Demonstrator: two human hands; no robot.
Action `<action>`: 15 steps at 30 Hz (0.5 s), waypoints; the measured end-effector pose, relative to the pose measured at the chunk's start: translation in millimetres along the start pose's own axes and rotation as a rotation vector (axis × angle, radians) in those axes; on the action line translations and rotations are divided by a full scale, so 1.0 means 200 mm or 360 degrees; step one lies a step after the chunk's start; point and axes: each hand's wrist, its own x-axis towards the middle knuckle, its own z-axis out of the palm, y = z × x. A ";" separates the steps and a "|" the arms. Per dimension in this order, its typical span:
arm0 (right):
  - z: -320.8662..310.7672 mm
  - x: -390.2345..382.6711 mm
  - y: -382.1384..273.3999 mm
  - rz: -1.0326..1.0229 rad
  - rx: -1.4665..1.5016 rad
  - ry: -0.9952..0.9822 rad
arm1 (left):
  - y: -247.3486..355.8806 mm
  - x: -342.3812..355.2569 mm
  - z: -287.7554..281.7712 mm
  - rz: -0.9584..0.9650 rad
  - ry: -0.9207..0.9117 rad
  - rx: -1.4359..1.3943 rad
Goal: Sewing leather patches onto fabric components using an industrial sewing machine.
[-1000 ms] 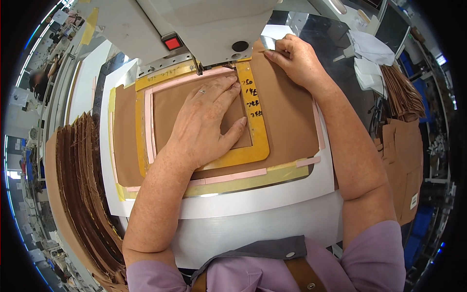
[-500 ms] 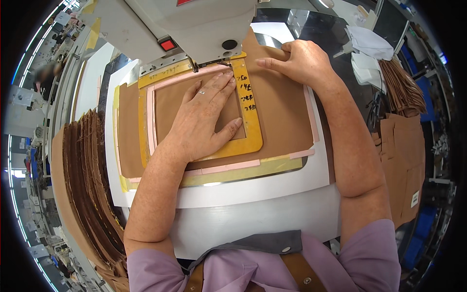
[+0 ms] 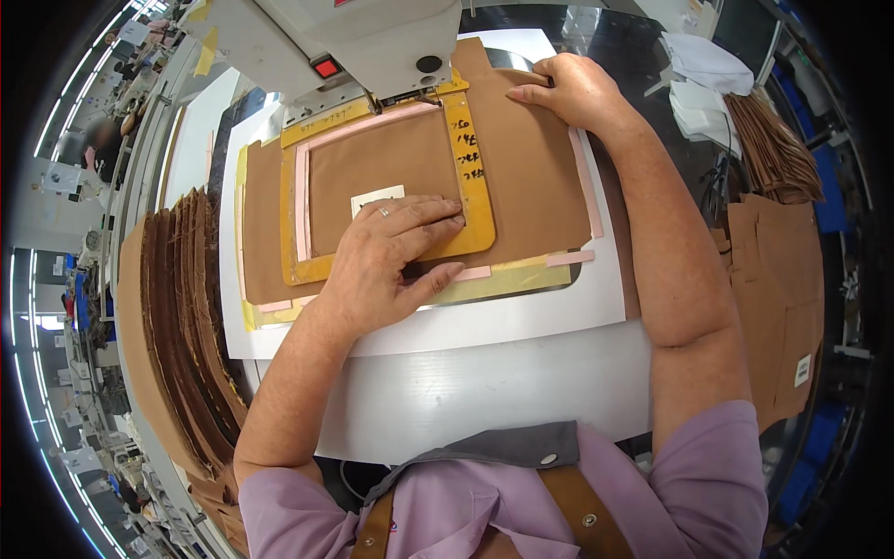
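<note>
Brown fabric (image 3: 535, 177) lies beneath a yellow rectangular clamp frame (image 3: 478, 210) that bears black handwritten marks, with pink strips along its inside. My left hand (image 3: 377, 252) rests flat across the frame's near bar, fingers stretched, thumb apart. Just beyond its fingers, a small pale label (image 3: 377, 197) lies on the fabric inside the frame, partly covered by the hand. At the far right, my right hand (image 3: 587, 93) pinches a curled edge of the fabric between thumb and fingers. Over the frame's far bar stands the head of a white sewing machine (image 3: 382, 47) with a red button.
A white sheet (image 3: 596, 293) lies under the work, on a grey metal surface (image 3: 484, 382). Stacked brown fabric pieces (image 3: 177, 317) stand at the left. More brown pieces (image 3: 773, 298) hang at the right, below white cloths (image 3: 708, 70).
My left hand has drawn back toward me from the frame's far side to its near bar, uncovering the label. My right hand has shifted slightly up and left, still at the fabric's edge.
</note>
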 end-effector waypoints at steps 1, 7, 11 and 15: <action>0.00 0.00 0.00 0.0000 -0.0004 0.0005 | 0.00 0.00 0.00 0.0005 0.0004 0.0000; 0.00 -0.02 -0.01 0.0076 -0.0053 -0.0005 | 0.01 -0.02 0.03 -0.0020 0.0074 0.0064; 0.01 -0.04 -0.02 -0.0466 -0.0156 0.0685 | 0.01 -0.02 0.01 -0.0250 0.0288 -0.0420; 0.02 -0.20 -0.27 -0.1236 0.0125 0.0197 | -0.11 -0.02 -0.03 -0.0338 0.0299 -0.0388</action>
